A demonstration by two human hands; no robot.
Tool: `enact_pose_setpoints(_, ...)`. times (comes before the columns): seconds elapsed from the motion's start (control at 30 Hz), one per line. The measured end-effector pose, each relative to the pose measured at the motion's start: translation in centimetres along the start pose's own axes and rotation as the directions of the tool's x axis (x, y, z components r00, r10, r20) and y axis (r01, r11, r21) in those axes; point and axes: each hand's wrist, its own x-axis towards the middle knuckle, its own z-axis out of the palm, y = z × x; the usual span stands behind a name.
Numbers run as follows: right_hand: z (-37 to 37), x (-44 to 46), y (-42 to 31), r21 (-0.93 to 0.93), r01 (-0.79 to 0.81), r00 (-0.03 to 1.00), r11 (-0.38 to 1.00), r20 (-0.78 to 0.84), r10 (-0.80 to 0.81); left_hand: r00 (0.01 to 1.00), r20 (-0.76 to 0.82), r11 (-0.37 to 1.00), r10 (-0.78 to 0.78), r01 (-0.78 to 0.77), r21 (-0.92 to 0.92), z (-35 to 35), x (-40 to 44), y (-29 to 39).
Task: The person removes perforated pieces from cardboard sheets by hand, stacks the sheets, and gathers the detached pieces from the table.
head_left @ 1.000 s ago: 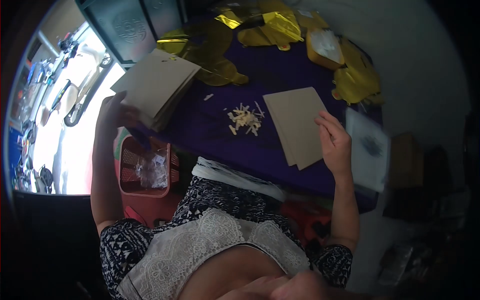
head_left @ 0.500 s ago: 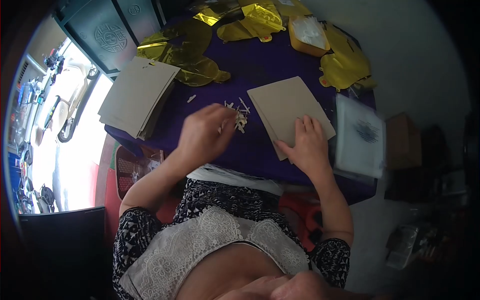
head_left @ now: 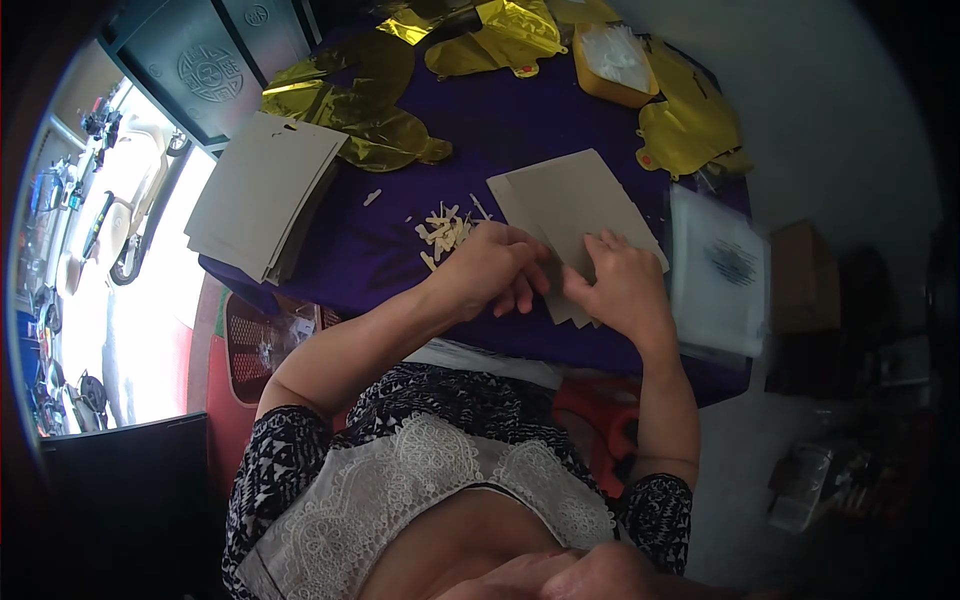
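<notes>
A stack of grey-beige cardboard sheets point(head_left: 555, 195) lies at a slant on the purple cloth, its lower corners fanned out. My right hand point(head_left: 628, 292) rests on its right part, fingers bent and thumb pointing left. Beside the stack's left edge is my left hand point(head_left: 497, 268), fingers loosely curled and apart. Whether its fingertips touch the cardboard I cannot make out. A pile of small pale cardboard scraps point(head_left: 443, 230) lies just beyond my left wrist, and one loose scrap point(head_left: 372, 197) sits farther left.
A taller stack of cardboard point(head_left: 258, 190) stands at the table's left. Gold foil balloons point(head_left: 500, 45) and a yellow tub point(head_left: 622, 95) of clear plastic lie at the back. Clear plastic bags point(head_left: 715, 270) are at the right. A pink basket point(head_left: 245, 350) is below the left edge.
My left hand has moved right, from above the scrap pile to the cardboard's left edge, and its fingers have loosened. My right hand stays on the stack, whose lower sheets now fan out more.
</notes>
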Motion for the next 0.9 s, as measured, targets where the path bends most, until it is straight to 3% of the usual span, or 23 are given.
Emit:
enact_pose_setpoints(0.23, -0.1, -0.1, 0.4, 0.048, -0.003, 1.0, 0.999, 0.018, 0.002, 0.997, 0.051, 0.991, -0.057, 0.063, -0.122, 1.4, 2.2, 0.9)
enact_pose_setpoints(0.37, -0.1, -0.3, -0.2, 0.006, -0.022, 0.999, 1.0, 0.047, 0.021, 0.998, -0.04, 0.989, -0.049, 0.043, -0.14, 2.7, 2.6, 0.6)
enact_pose_setpoints(0.47, -2.0, -1.2, 0.0, 0.163, 0.018, 0.994, 0.986, -0.108, 0.0, 0.996, -0.093, 0.985, -0.002, -0.014, -0.171, 2.7, 2.4, 0.3)
enact_pose_setpoints(0.53, -2.7, -1.3, 2.0, 0.166, 0.031, 0.948, 0.986, -0.319, 0.024, 0.994, -0.104, 0.988, 0.033, -0.048, -0.144, 1.8, 2.0, 0.4)
enact_pose_setpoints(0.6, -3.0, -1.0, 3.7, 0.268, -0.147, 0.831, 0.952, -0.489, 0.266, 0.992, -0.05, 0.994, 0.113, -0.113, -0.003, 0.9, 1.2, 1.3)
enact_pose_setpoints(0.7, -3.3, 0.0, 5.4, 0.815, -0.098, 0.767, 0.572, -0.304, 0.565, 0.979, 0.008, 0.951, 0.202, -0.198, 0.236, 0.2, -0.5, 3.8)
enact_pose_setpoints(0.8, -3.9, 0.2, 5.3, 0.928, -0.044, 0.886, 0.37, -0.134, 0.443, 0.972, -0.002, 0.887, 0.234, -0.212, 0.41, 0.0, -1.3, 5.8)
enact_pose_setpoints(0.83, -3.8, 0.2, 5.4, 0.951, -0.036, 0.917, 0.307, -0.091, 0.389, 0.941, 0.022, 0.78, 0.337, -0.292, 0.553, -0.2, -1.4, 6.1)
enact_pose_setpoints(0.9, -2.9, 0.1, 5.5, 0.972, 0.072, 0.883, 0.225, -0.167, 0.438, 0.851, 0.116, 0.485, 0.512, -0.398, 0.778, -0.6, -1.6, 6.5)
